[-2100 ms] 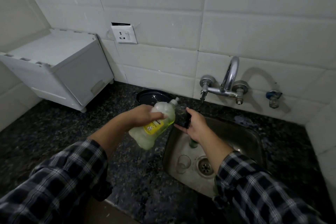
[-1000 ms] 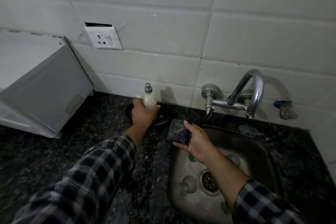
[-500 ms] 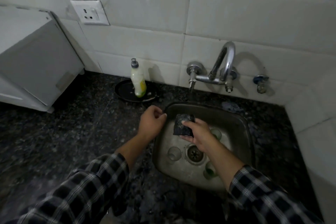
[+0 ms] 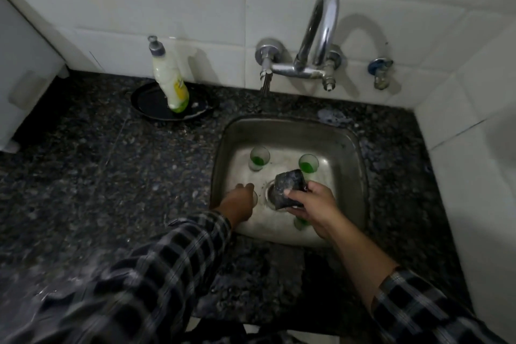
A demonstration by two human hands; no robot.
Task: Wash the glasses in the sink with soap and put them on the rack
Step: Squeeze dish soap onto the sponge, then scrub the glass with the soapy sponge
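Several small glasses stand in the steel sink point(image 4: 349, 176). Two with green liquid are at the back, a left glass point(image 4: 259, 158) and a right glass point(image 4: 308, 163). A third glass point(image 4: 300, 223) is mostly hidden under my right hand point(image 4: 315, 205), which grips a dark sponge point(image 4: 287, 186) over the drain. My left hand point(image 4: 240, 201) reaches into the sink's left side, fingers extended, at a clear glass point(image 4: 255, 197) whose rim just shows beside it.
A soap bottle point(image 4: 169, 75) stands on a dark plate point(image 4: 150, 109) at the back of the speckled counter point(image 4: 97, 176). The faucet point(image 4: 318, 31) juts from the tiled wall. A white boxy unit point(image 4: 25, 64) is at the far left.
My left hand set the soap bottle on the plate, let go and dropped into the sink by the clear glass. My right hand lowered the sponge over the drain.
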